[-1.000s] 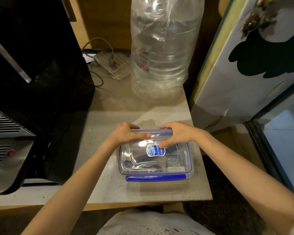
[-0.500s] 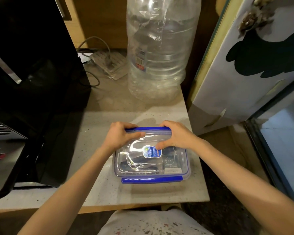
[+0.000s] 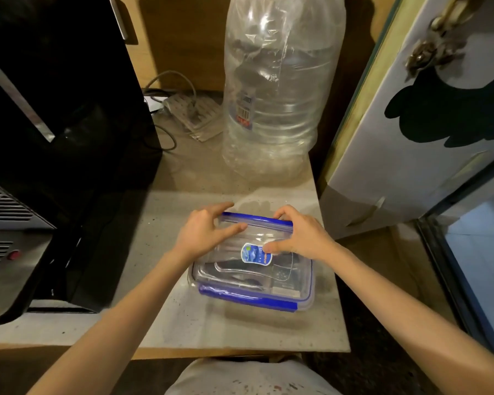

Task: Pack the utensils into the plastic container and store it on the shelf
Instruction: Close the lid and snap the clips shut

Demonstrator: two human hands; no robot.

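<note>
While the box (image 3: 251, 266) sits low centre of the frame on the counter (image 3: 166, 317), my left hand (image 3: 203, 232) and right hand (image 3: 300, 238) press its far clip (image 3: 257, 219), fingers spread, clasping nothing. Its smooth, stiff plastic looks light; I'd lift it by the side rims.

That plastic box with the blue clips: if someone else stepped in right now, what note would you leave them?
Left hand: open, resting on the far left corner of the lid.
Right hand: open, pressing the lid's far right side, no closed grip.
Plastic container: on the counter, in front of the big water bottle. Dark utensils show through the lid.
Done: utensils inside, lid on, near blue clip looks down.
Left: check the far blue clip, then carry it to the shelf, which is not in view.
</note>
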